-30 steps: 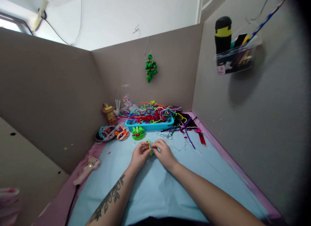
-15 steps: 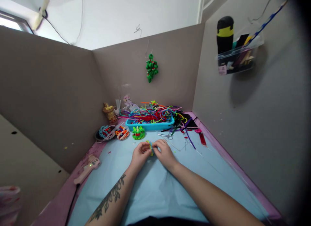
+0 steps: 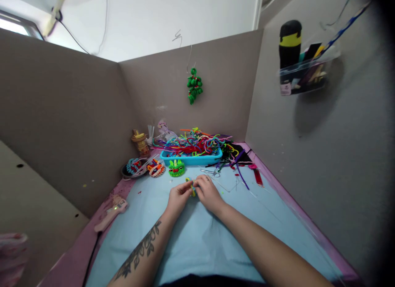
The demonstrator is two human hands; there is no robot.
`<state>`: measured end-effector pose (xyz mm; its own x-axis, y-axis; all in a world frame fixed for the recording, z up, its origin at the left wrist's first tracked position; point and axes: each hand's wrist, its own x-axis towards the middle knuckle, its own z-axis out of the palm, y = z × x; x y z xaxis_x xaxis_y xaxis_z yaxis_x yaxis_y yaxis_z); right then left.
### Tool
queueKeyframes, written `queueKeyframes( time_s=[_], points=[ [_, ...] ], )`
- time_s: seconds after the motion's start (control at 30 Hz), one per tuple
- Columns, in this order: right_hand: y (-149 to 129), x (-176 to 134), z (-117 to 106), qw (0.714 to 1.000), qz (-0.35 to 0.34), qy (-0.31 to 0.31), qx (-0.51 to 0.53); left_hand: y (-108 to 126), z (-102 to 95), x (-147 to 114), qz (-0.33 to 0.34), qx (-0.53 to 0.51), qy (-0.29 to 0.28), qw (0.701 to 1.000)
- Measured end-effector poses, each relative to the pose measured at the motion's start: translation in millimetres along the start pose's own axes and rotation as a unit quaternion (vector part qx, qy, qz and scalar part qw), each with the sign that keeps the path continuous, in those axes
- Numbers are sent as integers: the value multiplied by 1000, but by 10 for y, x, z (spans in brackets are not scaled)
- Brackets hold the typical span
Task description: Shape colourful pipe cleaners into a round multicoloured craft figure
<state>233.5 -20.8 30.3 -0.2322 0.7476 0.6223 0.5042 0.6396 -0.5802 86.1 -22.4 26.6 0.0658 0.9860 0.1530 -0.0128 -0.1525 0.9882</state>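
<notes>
Between my two hands, low over the blue cloth, is a small yellow and blue piece of twisted pipe cleaner. The fingers of my left hand pinch its left side. My right hand grips the other side with thumb and fingers, which cover much of it. Just beyond stands a green pipe-cleaner creature with red and white details. Left of that lies an orange and white pipe-cleaner piece. A pair of scissors rests behind my right hand.
A blue tray heaped with coloured pipe cleaners stands at the back. At left lie a glue gun and a dark bowl. Loose wires and purple pipe cleaners are to the right. Grey panels enclose the table.
The fingers of my left hand have closed further together on the yellow and blue piece, which has turned slightly. My right hand has hardly moved. The view has shifted a little.
</notes>
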Motion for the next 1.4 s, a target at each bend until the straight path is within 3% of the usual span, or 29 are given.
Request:
queueKeyframes(
  time_s=[0.33, 0.87, 1.4],
  points=[
    [-7, -9, 7, 1000, -12, 1, -3, 49, 11, -25, -10, -19, -19, 1000],
    [-13, -16, 16, 999, -11, 8, 29, 51, 2, -22, -21, 0, -2, 1000],
    [-71, -19, 13, 999, -10, 7, 44, -7, -16, 16, -39, -102, -2, 994]
  ],
)
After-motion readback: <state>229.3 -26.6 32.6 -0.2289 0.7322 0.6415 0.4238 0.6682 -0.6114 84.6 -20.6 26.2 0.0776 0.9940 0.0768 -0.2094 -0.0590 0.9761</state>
